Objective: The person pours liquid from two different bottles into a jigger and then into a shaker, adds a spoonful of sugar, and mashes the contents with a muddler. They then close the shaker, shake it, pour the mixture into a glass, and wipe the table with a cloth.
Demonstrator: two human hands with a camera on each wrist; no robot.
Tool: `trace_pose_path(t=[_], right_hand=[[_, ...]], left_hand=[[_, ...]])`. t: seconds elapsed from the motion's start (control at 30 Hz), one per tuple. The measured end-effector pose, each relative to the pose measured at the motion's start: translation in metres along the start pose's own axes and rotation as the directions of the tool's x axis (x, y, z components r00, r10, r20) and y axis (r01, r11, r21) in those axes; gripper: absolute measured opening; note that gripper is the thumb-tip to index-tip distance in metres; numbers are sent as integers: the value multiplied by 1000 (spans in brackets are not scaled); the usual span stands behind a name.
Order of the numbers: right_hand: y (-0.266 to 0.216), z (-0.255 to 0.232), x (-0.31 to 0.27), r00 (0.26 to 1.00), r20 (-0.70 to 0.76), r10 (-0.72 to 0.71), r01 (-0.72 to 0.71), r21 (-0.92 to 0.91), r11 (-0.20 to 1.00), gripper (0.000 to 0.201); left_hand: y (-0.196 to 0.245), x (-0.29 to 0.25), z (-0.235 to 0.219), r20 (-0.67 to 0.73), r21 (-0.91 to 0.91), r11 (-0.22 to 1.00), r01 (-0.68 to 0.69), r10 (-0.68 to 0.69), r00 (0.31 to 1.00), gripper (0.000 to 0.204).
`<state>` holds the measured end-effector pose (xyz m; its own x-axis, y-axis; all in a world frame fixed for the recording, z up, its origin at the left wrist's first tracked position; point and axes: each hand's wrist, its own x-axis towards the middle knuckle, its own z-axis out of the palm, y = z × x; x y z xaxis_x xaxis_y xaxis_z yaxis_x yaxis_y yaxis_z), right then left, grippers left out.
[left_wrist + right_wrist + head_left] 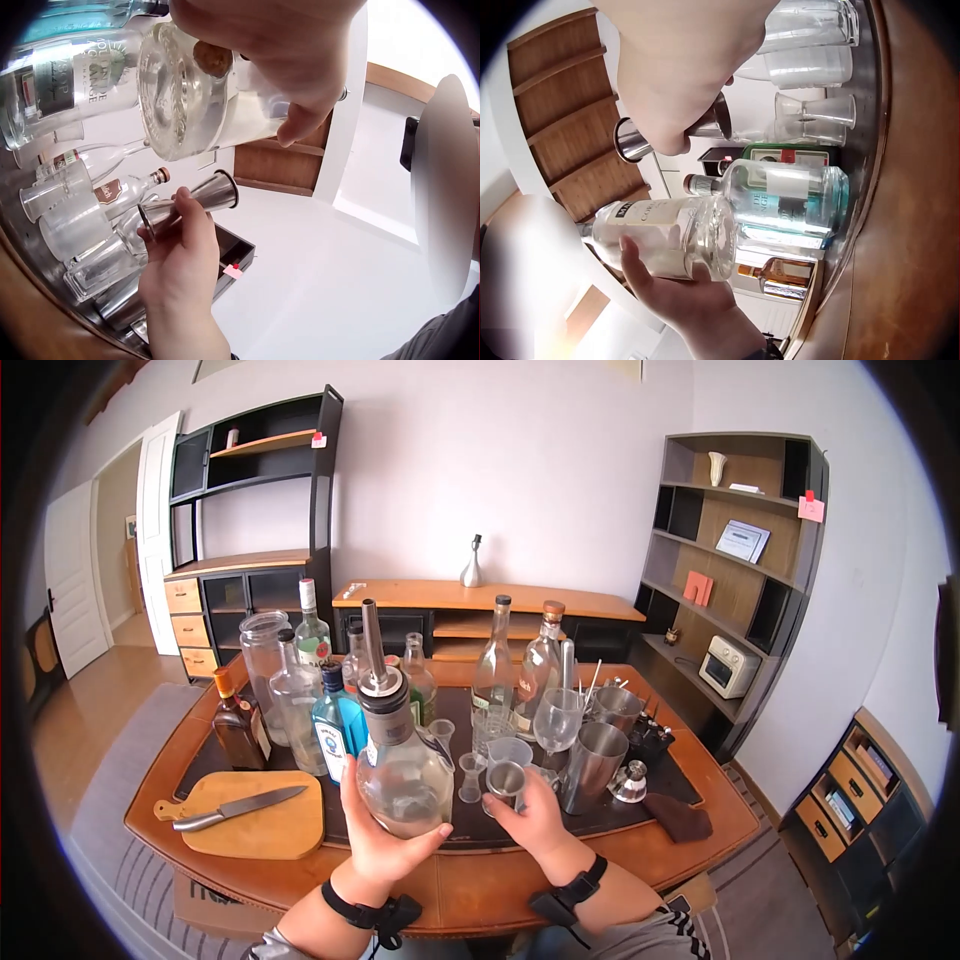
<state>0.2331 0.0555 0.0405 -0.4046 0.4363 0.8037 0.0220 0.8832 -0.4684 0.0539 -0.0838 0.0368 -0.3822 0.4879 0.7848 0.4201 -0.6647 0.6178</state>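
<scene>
My left hand (385,842) grips the lower body of a clear glass bottle (405,785) that has a metal pour spout (373,645) on top; the bottle is roughly upright and holds some clear liquid. Just right of it, my right hand (535,818) pinches a double-ended metal jigger (506,780) by its waist. In the left wrist view the jigger (191,204) is held between thumb and fingers, apart from the bottle (184,94). The right wrist view has the left hand (686,304) curled under the labelled bottle (660,232).
A knife (240,808) lies on a wooden board (285,833) at left. Several bottles, including a blue one (338,720), stand behind my left hand. Clear jiggers (470,778), a stemmed glass (557,722), metal shaker tins (595,770), a strainer (629,784) and a brown cloth (680,817) are around the right hand.
</scene>
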Motion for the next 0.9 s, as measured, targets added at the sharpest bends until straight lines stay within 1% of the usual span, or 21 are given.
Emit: trace_pose_path(t=[0.07,0.1,0.13,0.2,0.23,0.27,0.3,0.33,0.37,0.4,0.43,0.5,0.57,0.6,0.63,0.67,0.7,0.77,0.83,0.9], right_hand=[[-2,2,3,997,-57,-48,50,23,999,21],[-1,1,1,997,-47,-55,56,15,998,21],[0,-1,0,997,-42,-66,66,5,998,21],[2,-4,1,995,-57,-80,81,10,997,21],[3,-3,0,998,-48,-51,52,14,999,21],[6,-3,-1,999,-36,-24,24,16,1000,22],[9,-4,-1,1000,-23,3,-2,17,1000,23],[7,-7,0,1000,9,13,-13,-14,1000,22],[8,-7,1,999,-16,-46,45,-24,999,22],[10,-7,2,997,-24,-76,76,-20,997,23],[11,-7,3,994,-32,-107,106,-15,994,23],[7,-11,5,994,-18,-106,106,8,994,24],[2,-13,6,992,-9,-124,124,27,992,24],[0,-14,7,990,-8,-144,144,33,989,22],[-1,-13,7,987,-7,-162,163,39,986,21],[-1,-12,6,979,-32,-199,200,51,978,20],[-1,-11,5,981,-17,-194,195,55,979,20],[-1,-10,4,982,16,-190,188,57,980,20],[-3,-9,3,983,16,-181,180,52,982,19],[-5,-10,3,984,19,-177,176,68,982,19]], left_hand=[[4,-5,1,12,33,999,-23,23,1000,132],[6,-6,2,23,51,998,-43,42,999,132],[8,-8,3,20,0,999,-46,46,999,131],[7,-8,-2,41,160,959,-232,228,973,129],[8,-6,-5,57,235,918,-319,315,947,128],[18,1,-11,132,302,856,-421,399,907,126],[31,2,-15,155,437,803,-405,376,914,123],[44,2,-20,178,562,730,-389,352,919,121],[49,7,-27,246,682,548,-484,451,858,118],[53,12,-35,310,773,335,-539,542,782,115],[59,13,-40,377,810,185,-557,563,736,112],[60,12,-58,467,828,31,-560,515,719,102],[64,12,-74,537,828,-111,-549,438,721,93],[62,11,-82,543,831,-142,-538,415,730,90],[64,11,-86,559,825,-183,-534,396,728,92],[63,10,-93,565,824,-212,-526,378,733,93],[61,10,-100,571,821,-239,-518,361,738,94],[64,10,-106,565,825,-246,-508,349,748,92],[68,13,-110,568,823,-268,-501,347,747,91],[71,14,-117,581,812,-292,-505,321,748,86]])
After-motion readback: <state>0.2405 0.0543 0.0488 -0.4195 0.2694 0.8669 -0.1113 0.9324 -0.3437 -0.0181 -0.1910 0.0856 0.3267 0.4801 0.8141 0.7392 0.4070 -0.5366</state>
